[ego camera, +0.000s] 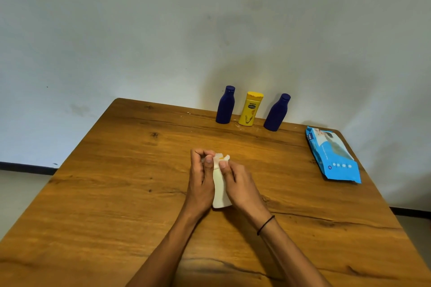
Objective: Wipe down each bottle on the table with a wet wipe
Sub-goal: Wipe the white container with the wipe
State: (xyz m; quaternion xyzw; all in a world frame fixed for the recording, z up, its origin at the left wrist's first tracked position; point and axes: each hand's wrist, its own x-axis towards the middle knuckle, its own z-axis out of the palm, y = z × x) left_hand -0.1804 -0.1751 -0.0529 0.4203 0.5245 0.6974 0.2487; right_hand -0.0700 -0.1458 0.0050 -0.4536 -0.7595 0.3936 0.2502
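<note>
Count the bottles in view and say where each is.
4. Left blue bottle, yellow bottle and right blue bottle stand in a row by the wall. A white bottle is held between both hands mid-table. None looks hidden.

Dim, even light; soft shadows on wall (233, 30) (wide-angle bend at edges).

Your hands (203, 179) (240, 184) are hiding most of the white bottle (220, 193), the table (116, 193) is running past the bottom edge, and the yellow bottle's label (251, 106) is reading too small.
</note>
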